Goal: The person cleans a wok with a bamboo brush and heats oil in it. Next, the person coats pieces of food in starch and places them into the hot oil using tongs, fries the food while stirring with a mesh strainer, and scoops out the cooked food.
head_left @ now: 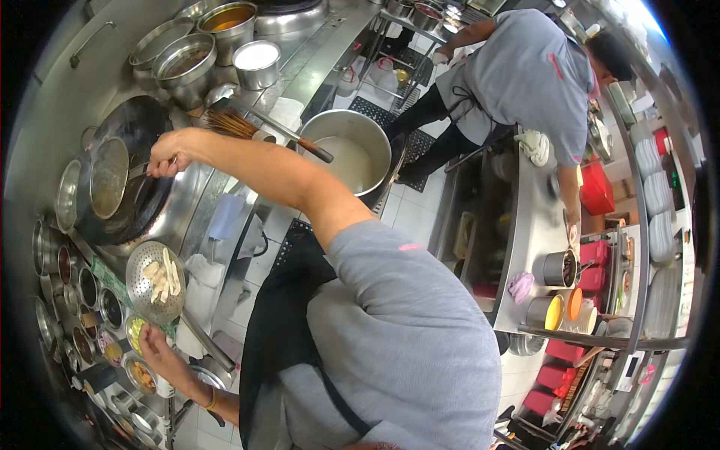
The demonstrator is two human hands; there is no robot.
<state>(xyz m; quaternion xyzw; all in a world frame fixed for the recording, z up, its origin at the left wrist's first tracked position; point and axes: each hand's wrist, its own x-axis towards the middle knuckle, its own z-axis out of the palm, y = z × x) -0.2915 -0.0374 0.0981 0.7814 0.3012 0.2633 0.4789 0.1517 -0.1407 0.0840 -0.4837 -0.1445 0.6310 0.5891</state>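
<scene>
My right hand is wrapped round the handle of a large round ladle, whose bowl is over the black wok. What the ladle carries is hard to make out. My left hand, its fingers bent together, is beside a small bowl of chopped green bits. Whether anything is between those fingers is hidden. Just above that hand, a perforated skimmer lies with pale strips on it. A bowl of orange-yellow pieces stands close below the same hand.
Several seasoning containers line the left side. Metal pots stand beyond the wok, near a bamboo brush. A big stockpot with cloudy liquid sits to the right. A co-worker bends over the opposite counter.
</scene>
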